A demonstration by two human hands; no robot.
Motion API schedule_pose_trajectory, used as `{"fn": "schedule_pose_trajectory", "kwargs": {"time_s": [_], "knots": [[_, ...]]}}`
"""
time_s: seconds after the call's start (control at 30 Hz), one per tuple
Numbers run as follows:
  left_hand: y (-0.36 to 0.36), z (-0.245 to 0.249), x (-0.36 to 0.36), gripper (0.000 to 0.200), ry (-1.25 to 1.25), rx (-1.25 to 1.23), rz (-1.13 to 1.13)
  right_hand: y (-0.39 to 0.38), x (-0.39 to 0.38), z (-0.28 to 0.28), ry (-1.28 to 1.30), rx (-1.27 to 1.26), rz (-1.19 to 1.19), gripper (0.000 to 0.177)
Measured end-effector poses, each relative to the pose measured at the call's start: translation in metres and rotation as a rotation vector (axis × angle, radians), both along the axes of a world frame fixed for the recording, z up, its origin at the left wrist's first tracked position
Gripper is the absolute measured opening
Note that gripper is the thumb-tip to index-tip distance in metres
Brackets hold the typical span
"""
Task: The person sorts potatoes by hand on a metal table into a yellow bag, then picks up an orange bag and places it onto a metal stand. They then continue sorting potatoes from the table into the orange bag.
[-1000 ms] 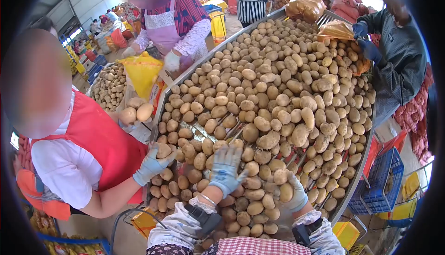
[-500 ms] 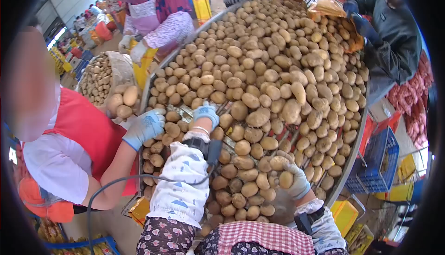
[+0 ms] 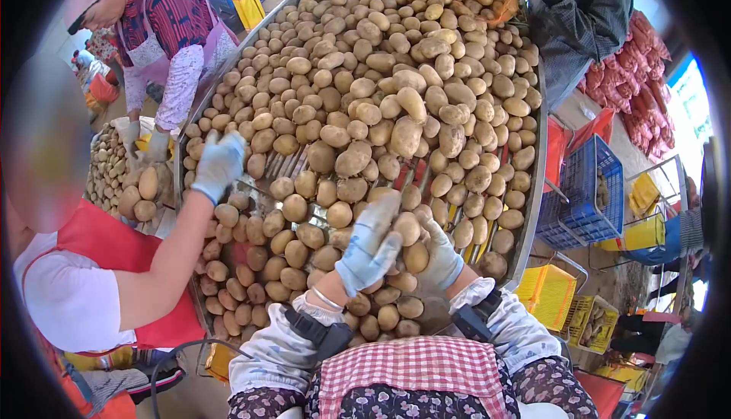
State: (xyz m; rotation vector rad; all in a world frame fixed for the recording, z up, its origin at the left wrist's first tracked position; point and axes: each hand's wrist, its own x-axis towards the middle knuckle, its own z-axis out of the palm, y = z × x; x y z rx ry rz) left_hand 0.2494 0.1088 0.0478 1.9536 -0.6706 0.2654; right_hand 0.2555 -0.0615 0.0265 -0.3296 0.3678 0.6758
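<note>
Many potatoes (image 3: pixel 327 122) lie heaped on a metal-edged sorting table (image 3: pixel 535 191) in front of me. My left hand (image 3: pixel 367 250), in a pale blue and white glove, is at the near side of the heap, its fingers wrapped round a potato. Close beside it on the right, my gloved right hand (image 3: pixel 438 255) is curled against potatoes (image 3: pixel 416 258) between the two hands. The fingers of both hands are partly hidden by potatoes and by each other. Slatted bars (image 3: pixel 289 165) show through gaps among the potatoes.
A co-worker in a red apron (image 3: pixel 114 244) reaches over the table's left side with a gloved hand (image 3: pixel 219 162). Another person (image 3: pixel 171 31) stands at the far left, and a dark sleeve (image 3: pixel 582 23) is at the upper right. Blue crates (image 3: pixel 582 191) and yellow crates (image 3: pixel 547 296) stand right.
My left hand has moved right and nearer, beside my right hand, which has shifted left and up. The co-worker's gloved hand has reached farther up over the table. The whole view has shifted.
</note>
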Motion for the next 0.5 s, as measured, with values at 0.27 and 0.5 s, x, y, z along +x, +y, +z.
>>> {"fn": "schedule_pose_trajectory", "kwargs": {"time_s": [0.27,0.5], "knots": [[0.069,-0.057,-0.082,0.068,0.066,0.888,0.459,-0.042,-0.014,0.012,-0.099,0.072,-0.033,0.055],[0.103,-0.080,-0.010,0.076,0.194,0.806,0.741,-0.104,-0.043,0.010,-0.336,0.145,0.089,0.061]]}}
